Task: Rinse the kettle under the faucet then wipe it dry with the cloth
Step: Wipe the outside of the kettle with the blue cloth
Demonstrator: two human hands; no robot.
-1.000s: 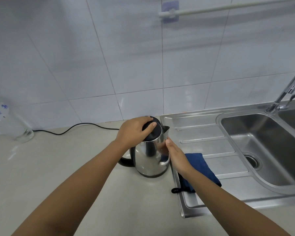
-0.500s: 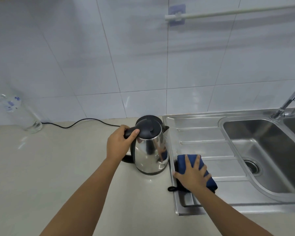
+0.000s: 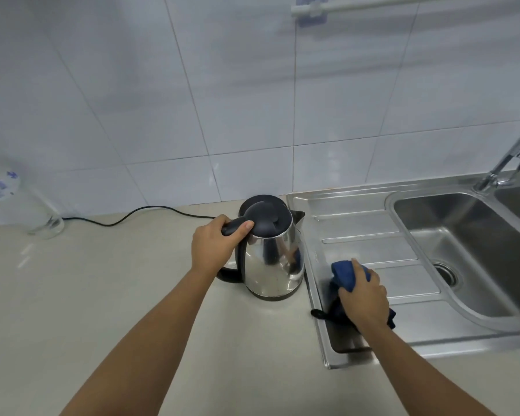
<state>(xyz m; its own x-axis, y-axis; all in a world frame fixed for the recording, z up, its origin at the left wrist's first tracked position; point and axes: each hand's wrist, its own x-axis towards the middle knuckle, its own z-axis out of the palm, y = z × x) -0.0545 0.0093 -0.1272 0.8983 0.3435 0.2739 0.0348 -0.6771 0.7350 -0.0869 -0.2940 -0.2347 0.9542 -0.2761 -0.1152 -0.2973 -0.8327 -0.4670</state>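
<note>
Setting: white tiled wall across the upper frame; beige counter (image 3: 72, 295) lower left; steel sink unit at right, with its drainboard (image 3: 360, 232) at centre right.
Kettle: steel kettle (image 3: 272, 265) is seen upright at frame centre on the counter, just beside the drainboard edge; lid closed.
Left hand: left hand (image 3: 215, 246) is wrapped closed around the black handle, thumb laid on top near the lid.
Right hand: right hand (image 3: 364, 298) is closed over the bunched blue cloth (image 3: 344, 273) on the drainboard, right of the kettle.
Faucet: faucet (image 3: 511, 157) stands at far right, well apart from the kettle.
Risk 1: a wet steel body could slip or swing if lifted by 1 hand only.
Risk 2: the black cord (image 3: 138, 213) behind the kettle could be snagged; whether it is attached cannot be told.
Risk 3: the cloth could be dragged into the basin (image 3: 469, 250).
</note>
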